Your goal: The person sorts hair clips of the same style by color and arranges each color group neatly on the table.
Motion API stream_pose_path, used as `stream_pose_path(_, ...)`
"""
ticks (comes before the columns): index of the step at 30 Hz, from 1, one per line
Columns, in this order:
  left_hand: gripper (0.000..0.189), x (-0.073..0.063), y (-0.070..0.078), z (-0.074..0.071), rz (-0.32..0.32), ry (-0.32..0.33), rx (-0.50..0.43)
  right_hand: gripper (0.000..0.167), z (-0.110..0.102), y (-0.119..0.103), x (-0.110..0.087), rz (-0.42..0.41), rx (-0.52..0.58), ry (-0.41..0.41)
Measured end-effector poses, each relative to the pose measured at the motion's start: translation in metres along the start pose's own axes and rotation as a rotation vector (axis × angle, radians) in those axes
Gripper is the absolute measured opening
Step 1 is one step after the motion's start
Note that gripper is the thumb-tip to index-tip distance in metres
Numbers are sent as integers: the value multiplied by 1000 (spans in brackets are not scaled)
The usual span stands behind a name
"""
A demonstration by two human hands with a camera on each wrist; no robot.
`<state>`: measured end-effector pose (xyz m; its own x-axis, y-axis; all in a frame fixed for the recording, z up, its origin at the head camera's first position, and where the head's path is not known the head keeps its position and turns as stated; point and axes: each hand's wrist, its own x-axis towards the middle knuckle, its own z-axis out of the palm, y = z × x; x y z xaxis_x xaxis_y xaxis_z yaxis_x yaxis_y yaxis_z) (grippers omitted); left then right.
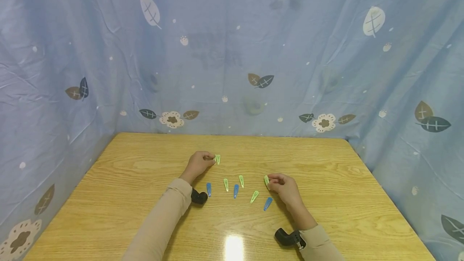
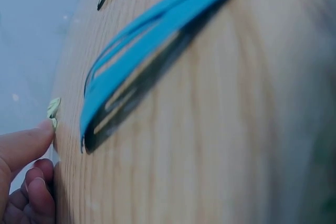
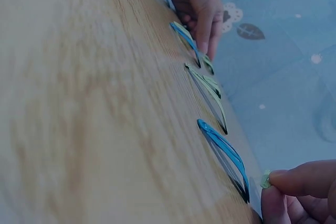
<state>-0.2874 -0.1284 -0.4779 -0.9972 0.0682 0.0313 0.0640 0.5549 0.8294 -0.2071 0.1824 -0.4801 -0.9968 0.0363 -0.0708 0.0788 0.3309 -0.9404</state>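
At the far side of the group, my left hand (image 1: 200, 163) pinches a light green snap hair clip (image 2: 53, 108) at its fingertips, right beside another green clip (image 1: 218, 159) on the table. Part of the held clip is hidden by the thumb. My right hand (image 1: 286, 188) grips a green hair clip (image 3: 265, 179) between thumb and forefinger, just above the table at the group's right end. Between the hands lie green clips (image 1: 241, 181) and blue clips (image 1: 236, 191). One blue clip (image 2: 157, 40) looms large in the left wrist view.
The wooden table (image 1: 145, 156) meets a blue patterned curtain (image 1: 224, 51) at the back and sides. A black wrist mount (image 1: 198, 197) sits under the left forearm, and another black mount (image 1: 288, 237) by the right wrist. Light glares on the tabletop near the front.
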Motion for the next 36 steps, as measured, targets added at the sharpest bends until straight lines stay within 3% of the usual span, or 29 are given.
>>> stream_pose_path(8, 23, -1, 1, -1, -4, -6, -5, 31, 1, -3, 2, 30, 79, 34)
stream_pose_path(18, 23, -1, 1, -2, -14, -6, -10, 33, 4, -15, 1, 20, 141, 3)
stream_pose_path(29, 23, 1, 0, -2, -2, -2, -3, 32, 32, -47, 6, -31, 212, -87)
stream_pose_path(36, 22, 0, 0, -2, -5, -11, -8, 32, 50, -53, 12, -29, 261, -78)
